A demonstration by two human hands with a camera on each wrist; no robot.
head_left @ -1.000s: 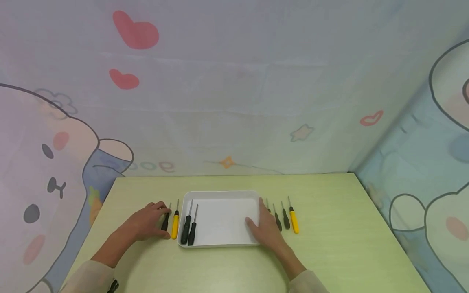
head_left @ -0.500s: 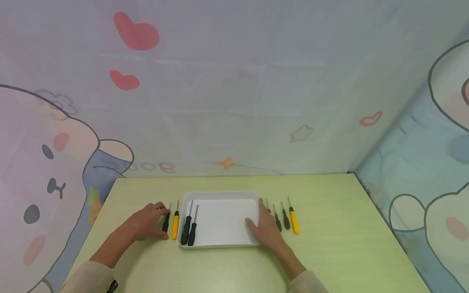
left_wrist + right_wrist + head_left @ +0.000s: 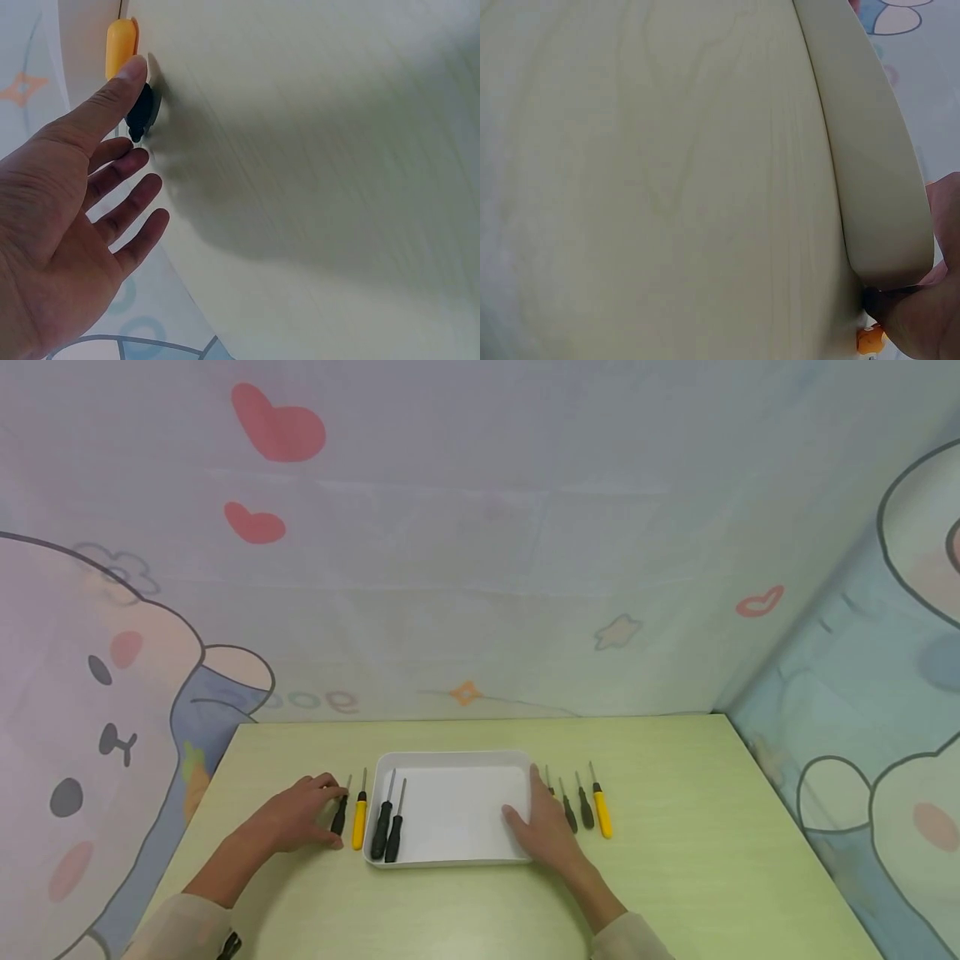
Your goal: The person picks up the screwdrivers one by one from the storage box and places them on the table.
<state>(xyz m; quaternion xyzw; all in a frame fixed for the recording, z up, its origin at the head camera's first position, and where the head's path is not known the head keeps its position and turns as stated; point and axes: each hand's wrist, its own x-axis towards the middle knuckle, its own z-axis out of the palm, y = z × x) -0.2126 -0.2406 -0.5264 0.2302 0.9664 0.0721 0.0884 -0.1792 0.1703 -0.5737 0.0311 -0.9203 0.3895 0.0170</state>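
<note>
My left hand (image 3: 300,817) is spread at a black-handled screwdriver (image 3: 340,817), thumb by the handle's end and fingertips near its shaft. Seen from the left wrist, the fingers (image 3: 139,196) are loosely bent and apart, and the thumb overlaps the black handle (image 3: 141,112). Just to the right lies a yellow-handled screwdriver (image 3: 360,824). My right hand (image 3: 551,833) grips the right side of a white tray (image 3: 465,820), thumb inside and fingers outside the wall. Two black screwdrivers (image 3: 382,828) lie side by side at the tray's left end.
Right of the tray, several screwdrivers lie in a row, among them a black one (image 3: 585,812) and a yellow one (image 3: 602,814). The right hand partly hides the nearest of them. A patterned cloth (image 3: 480,568) hangs behind the pale wood-grain table (image 3: 675,860).
My left thumb has drawn slightly left, away from the yellow screwdriver's handle. The right hand, the tray and the screwdrivers stay where they were.
</note>
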